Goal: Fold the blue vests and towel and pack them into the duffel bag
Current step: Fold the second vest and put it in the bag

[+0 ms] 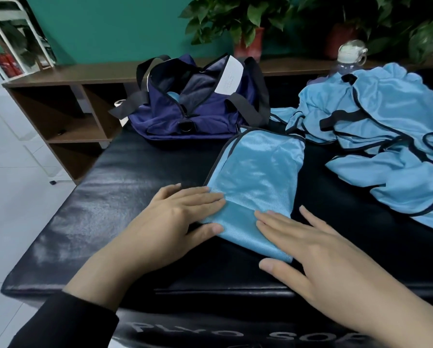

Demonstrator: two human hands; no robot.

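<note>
A light blue vest with dark trim lies folded lengthwise on the black padded box. My left hand rests flat on its near left edge, fingers straight. My right hand presses flat on its near right corner, fingers spread. A navy duffel bag stands unzipped at the far side of the box, with something light blue showing inside. A heap of unfolded blue vests covers the right side.
A clear water bottle with a white cap stands behind the heap. A brown shelf unit runs along the teal wall at left, with potted plants on top. White tiled floor lies to the left of the box.
</note>
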